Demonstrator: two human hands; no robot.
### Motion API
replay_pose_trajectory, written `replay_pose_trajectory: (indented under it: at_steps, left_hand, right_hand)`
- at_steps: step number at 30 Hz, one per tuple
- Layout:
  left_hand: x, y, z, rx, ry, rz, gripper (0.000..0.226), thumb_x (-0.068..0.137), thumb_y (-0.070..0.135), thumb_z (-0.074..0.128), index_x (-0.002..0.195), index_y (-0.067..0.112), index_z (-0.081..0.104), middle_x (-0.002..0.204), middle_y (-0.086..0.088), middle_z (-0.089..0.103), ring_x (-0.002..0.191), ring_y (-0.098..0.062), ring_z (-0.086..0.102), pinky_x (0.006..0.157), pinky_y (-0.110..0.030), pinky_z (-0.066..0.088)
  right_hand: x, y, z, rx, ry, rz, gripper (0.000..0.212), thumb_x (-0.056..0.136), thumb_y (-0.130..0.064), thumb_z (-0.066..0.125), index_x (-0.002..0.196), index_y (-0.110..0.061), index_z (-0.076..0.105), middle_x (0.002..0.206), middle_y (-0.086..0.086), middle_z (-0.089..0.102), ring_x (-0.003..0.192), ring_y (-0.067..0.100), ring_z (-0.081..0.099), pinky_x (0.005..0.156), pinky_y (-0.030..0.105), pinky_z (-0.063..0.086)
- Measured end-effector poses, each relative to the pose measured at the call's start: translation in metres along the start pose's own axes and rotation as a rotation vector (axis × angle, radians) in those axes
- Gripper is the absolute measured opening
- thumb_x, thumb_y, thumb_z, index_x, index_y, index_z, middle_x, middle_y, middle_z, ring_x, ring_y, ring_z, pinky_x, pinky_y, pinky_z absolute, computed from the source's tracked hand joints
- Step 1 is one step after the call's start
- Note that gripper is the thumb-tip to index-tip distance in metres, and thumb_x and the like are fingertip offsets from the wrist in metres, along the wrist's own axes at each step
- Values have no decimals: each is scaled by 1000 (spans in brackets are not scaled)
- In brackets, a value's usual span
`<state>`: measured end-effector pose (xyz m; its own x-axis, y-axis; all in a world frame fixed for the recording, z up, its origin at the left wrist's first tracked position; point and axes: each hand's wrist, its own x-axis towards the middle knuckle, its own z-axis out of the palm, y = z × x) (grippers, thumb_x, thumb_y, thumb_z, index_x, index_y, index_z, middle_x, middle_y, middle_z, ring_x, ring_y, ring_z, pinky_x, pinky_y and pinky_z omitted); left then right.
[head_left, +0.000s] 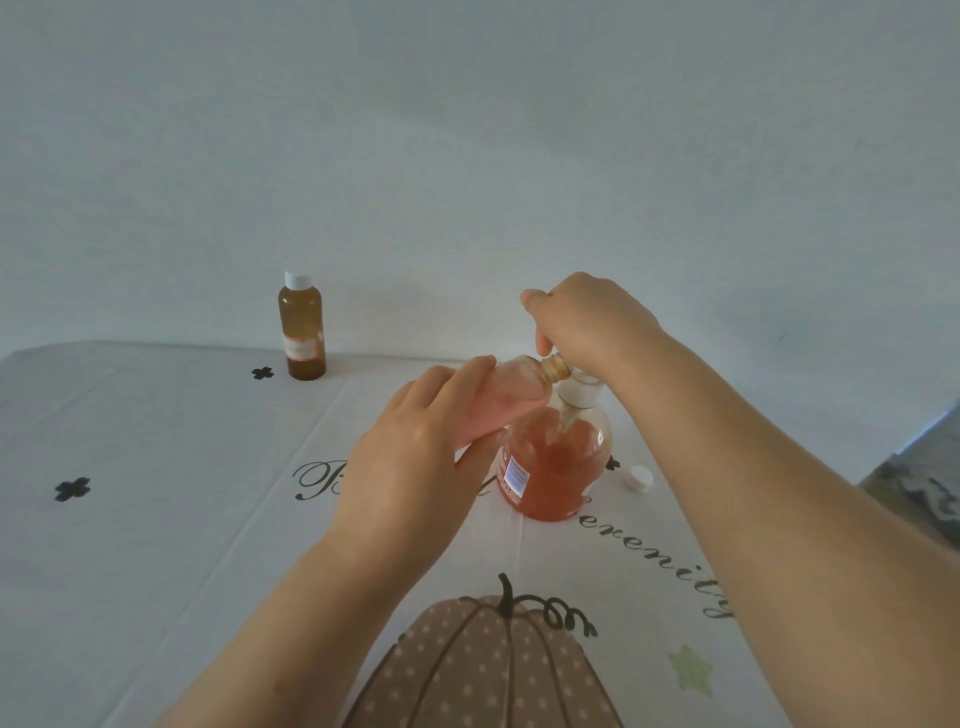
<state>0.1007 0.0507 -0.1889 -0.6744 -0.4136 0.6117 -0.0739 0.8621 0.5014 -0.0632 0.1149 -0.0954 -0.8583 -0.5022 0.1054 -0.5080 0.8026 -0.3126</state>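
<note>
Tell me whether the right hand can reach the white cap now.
Probably yes: the cap lies uncovered on the cloth right of the big bottle, close below that arm. But the right hand holds the funnel and would have to let go first.

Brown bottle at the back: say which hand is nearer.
Left. The left hand, gripping the tilted small bottle, is right of the brown bottle and nearer the camera; the right hand, holding the funnel, is farther right.
</note>
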Motion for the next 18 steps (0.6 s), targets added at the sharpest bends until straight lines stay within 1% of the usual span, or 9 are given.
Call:
replay_pose_trajectory:
  at_steps: [3,6,8,11,14,16,18]
  left_hand:
    - [-1,1,0,-7,3,6,55,84,30,69,135,26,48,114,9,60,97,-16,57,64,-33,51]
    - [-2,4,-2,-23,14,16,55,85,29,69,136,26,47,114,10,60,96,-14,57,65,-33,51]
    - [-1,6,-2,-28,25,23,56,85,29,69,136,26,47,113,10,59,95,-14,57,64,-33,51]
    - [-1,6,-3,-31,33,31,56,84,29,70,135,25,48,111,10,60,94,-14,58,62,-32,51]
    - [-1,6,-4,-26,39,34,55,84,29,71,135,25,48,111,10,60,93,-14,58,60,-30,50]
    - [-1,6,-4,-27,36,29,55,85,30,70,135,24,49,112,9,61,93,-14,58,61,-30,50]
    - [-1,6,-3,-31,26,23,54,86,32,69,135,25,48,113,9,60,94,-14,58,62,-30,51]
  right_hand:
    - [-1,0,0,10,-5,-4,43,93,-34,37,88,-9,71,68,4,62,64,23,57,60,29,41]
    - [-2,-1,-7,33,10,-13,41,92,-33,39,90,-7,71,76,5,66,66,23,58,61,29,42]
    - [-3,-2,-13,25,-1,-29,40,93,-34,40,90,-8,71,79,4,67,70,24,61,63,30,43]
    - [-4,-4,-18,-27,-31,-52,41,95,-39,40,90,-11,69,81,2,66,80,24,64,70,34,46]
    - [-4,-6,-17,-6,-85,-46,40,93,-37,42,87,-9,70,76,0,65,78,25,64,78,37,50]
    - [-4,-7,-16,36,-106,-18,39,93,-35,44,83,-9,71,69,-2,63,70,23,62,74,34,49]
    - [-3,-8,-15,66,-107,12,39,94,-34,44,84,-8,71,64,-2,60,63,21,57,66,31,44]
